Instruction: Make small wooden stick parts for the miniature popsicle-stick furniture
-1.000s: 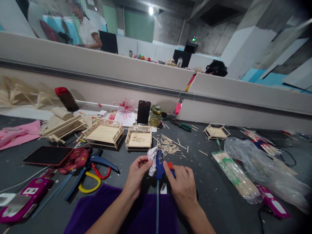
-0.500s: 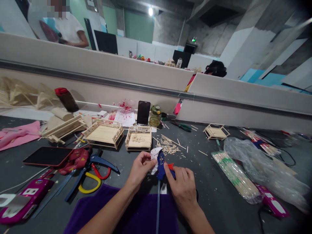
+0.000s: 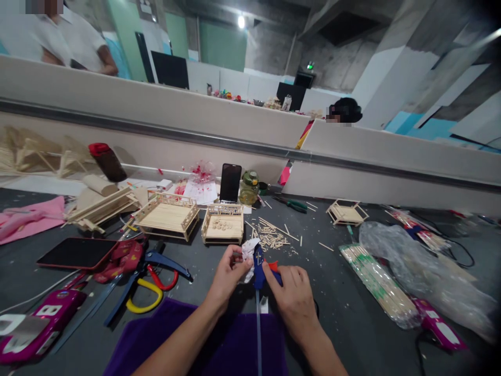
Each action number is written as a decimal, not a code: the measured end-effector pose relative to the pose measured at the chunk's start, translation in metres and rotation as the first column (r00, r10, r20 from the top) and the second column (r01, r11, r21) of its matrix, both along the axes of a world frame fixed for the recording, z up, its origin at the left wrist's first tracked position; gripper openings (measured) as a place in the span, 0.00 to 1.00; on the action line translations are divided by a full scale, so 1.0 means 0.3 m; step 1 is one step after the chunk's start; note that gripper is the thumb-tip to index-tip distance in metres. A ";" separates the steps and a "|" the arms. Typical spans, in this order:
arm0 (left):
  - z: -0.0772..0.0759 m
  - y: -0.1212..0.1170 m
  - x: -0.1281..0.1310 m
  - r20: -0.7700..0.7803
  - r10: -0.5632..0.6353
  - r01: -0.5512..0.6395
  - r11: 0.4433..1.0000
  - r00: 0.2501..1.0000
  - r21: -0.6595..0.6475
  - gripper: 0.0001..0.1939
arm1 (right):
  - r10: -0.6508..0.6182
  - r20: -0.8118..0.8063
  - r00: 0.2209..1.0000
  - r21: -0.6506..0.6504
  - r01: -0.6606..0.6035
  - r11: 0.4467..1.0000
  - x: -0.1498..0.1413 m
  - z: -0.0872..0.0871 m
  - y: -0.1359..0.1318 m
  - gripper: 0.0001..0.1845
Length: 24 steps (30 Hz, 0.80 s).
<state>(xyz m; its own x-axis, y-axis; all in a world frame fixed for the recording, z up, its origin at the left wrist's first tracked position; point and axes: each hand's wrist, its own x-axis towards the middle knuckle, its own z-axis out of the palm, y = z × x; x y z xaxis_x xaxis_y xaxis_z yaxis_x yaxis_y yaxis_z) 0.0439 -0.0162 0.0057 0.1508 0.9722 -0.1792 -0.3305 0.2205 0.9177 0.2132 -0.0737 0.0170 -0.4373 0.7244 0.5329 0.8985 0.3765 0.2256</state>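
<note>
My right hand is closed on a blue glue gun with an orange trigger, and a long glue stick runs out of its back toward me. Between the fingers of my left hand is a crumpled white tissue, pressed against the side of the gun near its nozzle. Just beyond lie many short cut wooden sticks. A small stick-built bed frame holding small pale discs stands there too, beside a larger stick-built bed.
To the left lie scissors with red and yellow handles, blue-handled cutters and a phone. A bag of sticks and a clear plastic bag are on the right. A second phone stands upright at the back near a green jar.
Both hands keep nearly the same place with the tissue against the glue gun. Across the partition, a person in white has shifted to the left.
</note>
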 end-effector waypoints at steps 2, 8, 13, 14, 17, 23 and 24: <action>-0.003 0.009 -0.009 0.023 -0.023 0.025 0.996 0.999 -0.082 0.20 | 0.028 -0.008 1.000 0.005 -0.027 1.000 -0.004 -0.004 -0.004 0.20; 0.003 0.025 -0.008 0.067 0.005 0.009 0.979 0.998 -0.204 0.19 | 0.053 -0.025 0.998 0.001 -0.053 0.999 -0.001 -0.009 -0.018 0.20; 0.000 0.028 0.006 0.171 0.046 0.002 0.962 0.984 -0.272 0.19 | 0.056 -0.098 0.994 -0.023 -0.059 0.998 0.007 -0.012 -0.023 0.22; 0.000 0.028 0.008 0.190 0.045 0.011 0.959 0.981 -0.282 0.19 | 0.059 -0.121 0.991 -0.029 -0.063 0.998 0.010 -0.013 -0.025 0.22; 0.002 0.023 0.011 0.236 0.026 0.049 0.951 0.971 -0.305 0.17 | 0.080 -0.206 0.975 -0.043 -0.091 0.995 0.019 -0.021 -0.027 0.25; 0.008 0.001 0.013 0.310 -0.014 0.122 0.936 0.951 -0.331 0.14 | 0.098 -0.395 0.913 -0.083 -0.142 0.986 0.035 -0.055 -0.026 0.32; 0.008 -0.002 0.013 0.314 -0.016 0.126 0.934 0.949 -0.333 0.14 | 0.088 -0.424 0.901 -0.095 -0.141 0.985 0.034 -0.063 -0.026 0.32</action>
<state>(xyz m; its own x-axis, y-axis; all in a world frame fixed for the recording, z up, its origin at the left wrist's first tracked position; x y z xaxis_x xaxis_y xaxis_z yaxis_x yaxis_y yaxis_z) 0.0478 -0.0169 0.0081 0.3178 0.8420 -0.4360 -0.5504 0.5382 0.6383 0.2235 -0.0815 -0.0019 -0.2781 0.7528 0.5966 0.8492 0.4830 -0.2136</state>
